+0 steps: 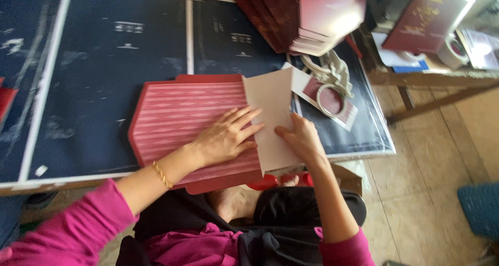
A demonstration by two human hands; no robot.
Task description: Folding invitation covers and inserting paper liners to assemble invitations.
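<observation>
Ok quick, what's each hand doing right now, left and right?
Left hand: open, fingers spread flat on the red striped sheet.
Right hand: open, fingertips pressing on the beige paper, not gripping it.

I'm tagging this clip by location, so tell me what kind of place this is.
Probably a small craft workshop making paper boxes or envelopes by hand. A stack of red flat pieces sits on the dark work surface, and both hands press a beige sheet onto a red striped card.
</observation>
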